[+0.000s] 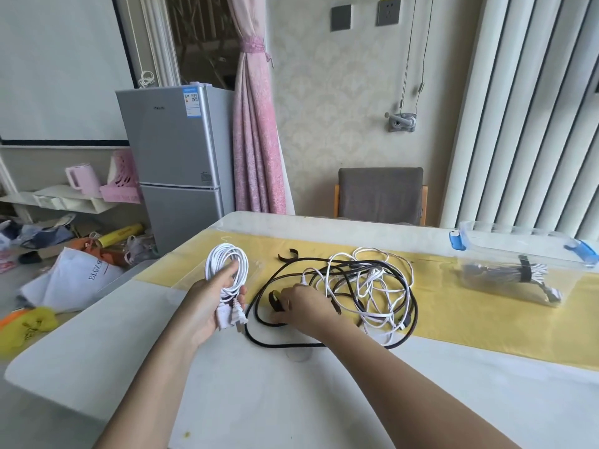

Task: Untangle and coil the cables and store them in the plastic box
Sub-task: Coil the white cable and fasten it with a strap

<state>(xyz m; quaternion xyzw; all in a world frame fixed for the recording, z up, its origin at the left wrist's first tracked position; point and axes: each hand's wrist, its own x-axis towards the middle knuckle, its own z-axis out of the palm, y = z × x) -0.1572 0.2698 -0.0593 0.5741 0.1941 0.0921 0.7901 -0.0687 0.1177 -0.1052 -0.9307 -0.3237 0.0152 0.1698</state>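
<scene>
From the head view, the left hand grips a coiled white cable with its plugs hanging over the palm, held above the table's left part. Just right of it, the right hand pinches a black strap at the near-left edge of a tangle of black and white cables. The clear plastic box sits far right, well apart from both hands, with a strapped cable bundle inside. All lie on a white table with a yellow runner. Beyond stand a grey fridge, a pink curtain and a chair.
</scene>
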